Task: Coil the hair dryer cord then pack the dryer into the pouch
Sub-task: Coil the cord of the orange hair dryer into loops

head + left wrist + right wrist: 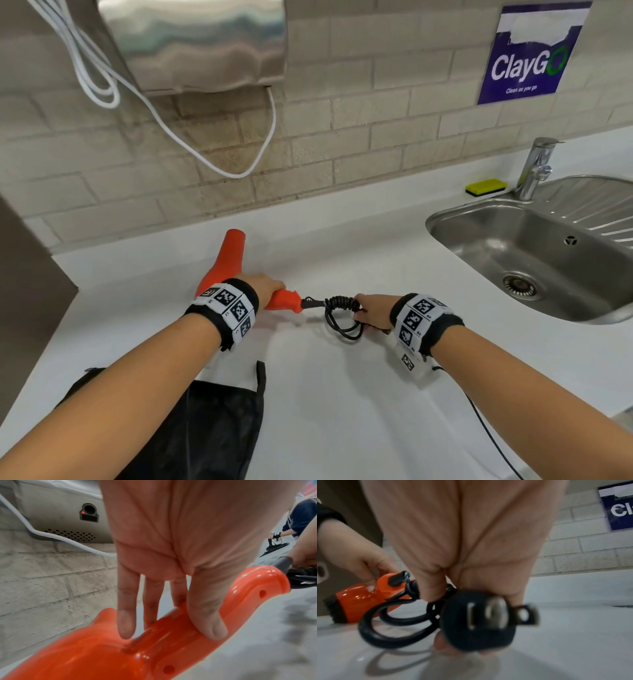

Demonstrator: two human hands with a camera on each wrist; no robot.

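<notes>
An orange hair dryer [226,260] lies on the white counter [342,394], nozzle toward the wall. My left hand [263,286] grips its handle, thumb on the near side and fingers over the far side, as the left wrist view shows on the dryer [102,655]. My right hand [371,310] holds the black cord [342,315], bunched in tight loops just right of the handle's end. In the right wrist view the black plug [481,623] sits in that hand's fingers, prongs facing the camera, with cord loops [385,622] hanging to the counter. A black pouch [212,428] lies flat under my left forearm.
A steel sink [534,253] with a faucet [536,168] and a yellow sponge [485,186] is at the right. A wall hand dryer [195,44] with a white cable [171,130] hangs above. A thin black wire [489,431] trails from my right wrist.
</notes>
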